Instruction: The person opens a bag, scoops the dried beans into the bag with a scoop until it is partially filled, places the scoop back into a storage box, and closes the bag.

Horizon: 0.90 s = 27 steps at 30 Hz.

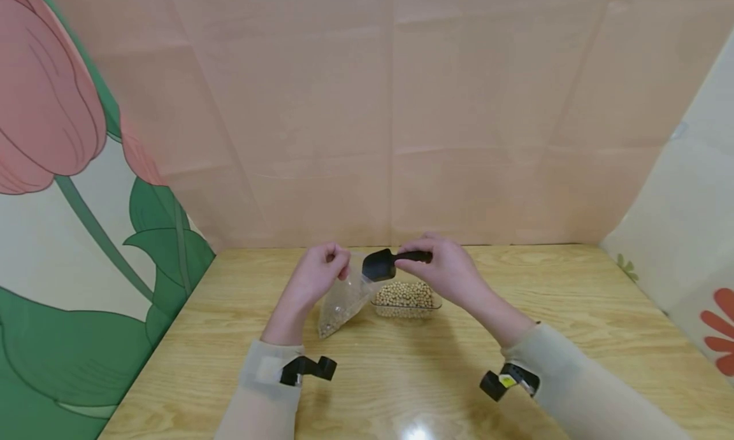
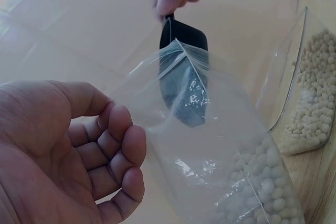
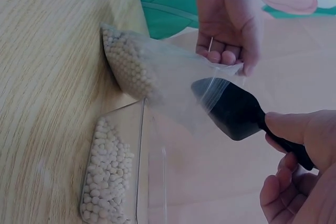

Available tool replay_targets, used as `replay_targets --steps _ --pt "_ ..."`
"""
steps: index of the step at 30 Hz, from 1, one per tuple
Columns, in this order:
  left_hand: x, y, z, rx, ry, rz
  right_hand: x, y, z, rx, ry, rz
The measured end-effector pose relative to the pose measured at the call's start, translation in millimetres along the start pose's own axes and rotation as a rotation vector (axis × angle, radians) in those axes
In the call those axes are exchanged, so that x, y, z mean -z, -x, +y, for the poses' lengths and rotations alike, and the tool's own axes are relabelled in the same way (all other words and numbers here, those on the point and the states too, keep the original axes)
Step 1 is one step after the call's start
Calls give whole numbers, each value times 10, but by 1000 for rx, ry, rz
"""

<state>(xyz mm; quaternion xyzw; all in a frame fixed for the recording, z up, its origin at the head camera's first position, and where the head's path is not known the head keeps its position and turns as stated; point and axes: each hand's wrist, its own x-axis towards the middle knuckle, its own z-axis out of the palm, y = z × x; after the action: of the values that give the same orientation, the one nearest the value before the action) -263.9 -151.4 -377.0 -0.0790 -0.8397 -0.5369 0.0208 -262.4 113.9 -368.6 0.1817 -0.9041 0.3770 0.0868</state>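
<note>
My left hand [image 1: 321,269] pinches the top edge of a clear plastic bag [image 2: 210,182] between thumb and finger. Pale round beans [image 3: 128,66] fill the bag's lower end, which hangs down at the tabletop. In my right hand [image 1: 447,268] is the handle of a small black scoop [image 3: 236,111]. The scoop's blade reaches inside the bag's mouth, seen through the plastic in the left wrist view. No beans show on the scoop. Just below my right hand, a clear rectangular container [image 1: 438,303] holds more of the same beans.
A wood-grain table [image 1: 373,383] lies under everything. Behind it hangs a plain pinkish backdrop [image 1: 401,121], with a flower-printed sheet [image 1: 57,236] on the left and another printed sheet [image 1: 676,236] on the right.
</note>
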Motion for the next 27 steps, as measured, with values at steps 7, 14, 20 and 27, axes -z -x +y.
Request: replay_targets --steps 7,14,20,27 --pt "4 11 5 1 -5 -2 35 30 32 -1 -22 3" --pt "10 9 14 3 -6 1 101 82 117 2 -101 1" --pt "5 0 7 7 -2 5 198 159 222 -116 -224 -22" --pt "14 -4 -5 8 5 0 344 255 384 -219 -291 8"
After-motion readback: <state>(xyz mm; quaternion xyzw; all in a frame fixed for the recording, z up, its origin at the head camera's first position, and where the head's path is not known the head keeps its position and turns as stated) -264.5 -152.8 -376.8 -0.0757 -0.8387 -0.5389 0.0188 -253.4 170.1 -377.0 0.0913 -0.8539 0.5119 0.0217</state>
